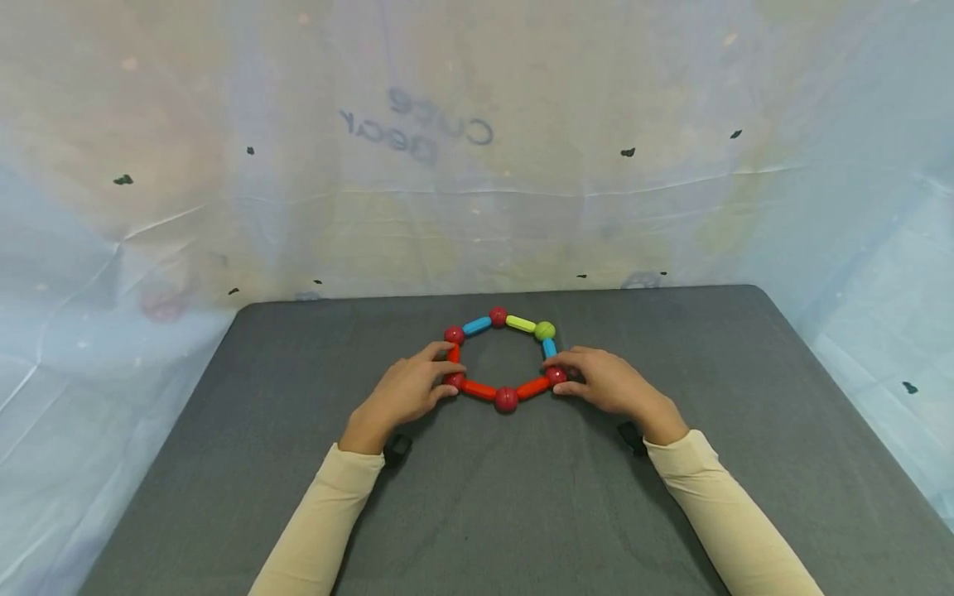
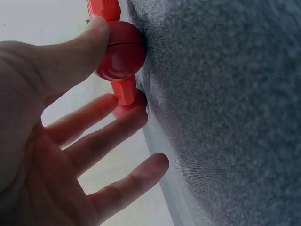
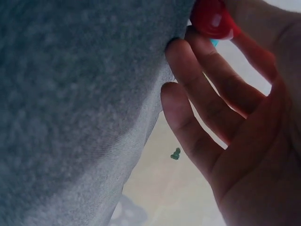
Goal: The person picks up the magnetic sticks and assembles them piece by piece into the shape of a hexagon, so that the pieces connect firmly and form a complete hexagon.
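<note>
A closed six-sided ring of magnetic balls and rods lies on the grey table. My left hand (image 1: 408,386) pinches the red ball (image 2: 121,51) at the ring's near left corner, its thumb on the ball and other fingers along the red rod (image 2: 124,91) beyond. At the near right corner, my right hand (image 1: 605,381) has thumb and fingers around another red ball (image 1: 556,377). Between the hands, a red ball (image 1: 506,401) joins two red rods. Across the far side run a blue rod (image 1: 477,325), a red ball (image 1: 498,316), a yellow rod (image 1: 521,324) and a green ball (image 1: 546,331).
The grey cloth-covered table (image 1: 507,513) reaches back to a pale hanging sheet (image 1: 522,223) with faint mirrored lettering and small dark marks. Similar sheeting hangs at both sides. A dark wrist camera (image 1: 397,449) sits under the left wrist, another (image 1: 632,437) under the right.
</note>
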`<state>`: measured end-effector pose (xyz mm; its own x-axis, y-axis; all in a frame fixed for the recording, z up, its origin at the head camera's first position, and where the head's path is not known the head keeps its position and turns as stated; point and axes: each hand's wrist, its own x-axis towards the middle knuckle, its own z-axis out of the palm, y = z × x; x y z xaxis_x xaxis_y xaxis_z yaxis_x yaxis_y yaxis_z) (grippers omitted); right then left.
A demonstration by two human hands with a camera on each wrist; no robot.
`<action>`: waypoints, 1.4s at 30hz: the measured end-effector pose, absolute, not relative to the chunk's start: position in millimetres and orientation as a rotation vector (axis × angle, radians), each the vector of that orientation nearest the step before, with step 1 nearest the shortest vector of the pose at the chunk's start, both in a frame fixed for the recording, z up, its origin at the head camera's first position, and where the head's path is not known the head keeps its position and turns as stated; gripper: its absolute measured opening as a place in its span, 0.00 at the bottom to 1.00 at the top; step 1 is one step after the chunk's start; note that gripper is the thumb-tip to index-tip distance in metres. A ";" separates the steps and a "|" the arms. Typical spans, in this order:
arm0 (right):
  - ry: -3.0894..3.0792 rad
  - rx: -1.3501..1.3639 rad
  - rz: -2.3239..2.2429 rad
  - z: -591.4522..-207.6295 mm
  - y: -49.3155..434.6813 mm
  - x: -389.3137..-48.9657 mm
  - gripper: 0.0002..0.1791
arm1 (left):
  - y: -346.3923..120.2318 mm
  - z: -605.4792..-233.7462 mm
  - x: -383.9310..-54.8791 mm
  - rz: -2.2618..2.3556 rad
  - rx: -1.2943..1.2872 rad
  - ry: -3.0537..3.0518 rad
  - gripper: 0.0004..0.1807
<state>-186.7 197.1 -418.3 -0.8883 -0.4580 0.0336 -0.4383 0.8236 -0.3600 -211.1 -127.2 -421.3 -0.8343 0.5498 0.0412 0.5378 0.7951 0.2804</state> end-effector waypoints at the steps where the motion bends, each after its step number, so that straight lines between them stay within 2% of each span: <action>1: 2.955 -0.730 -0.562 -418.9 197.4 -186.8 0.22 | -127.2 -421.5 -211.1 0.432 0.877 2.945 0.21; 12: 3.020 -0.747 -0.594 -421.9 197.0 -188.4 0.22 | -126.9 -422.2 -209.4 0.411 0.785 3.052 0.21; 42: 3.059 -0.746 -0.550 -429.4 194.4 -185.8 0.23 | -128.7 -432.4 -209.0 0.441 0.815 3.091 0.19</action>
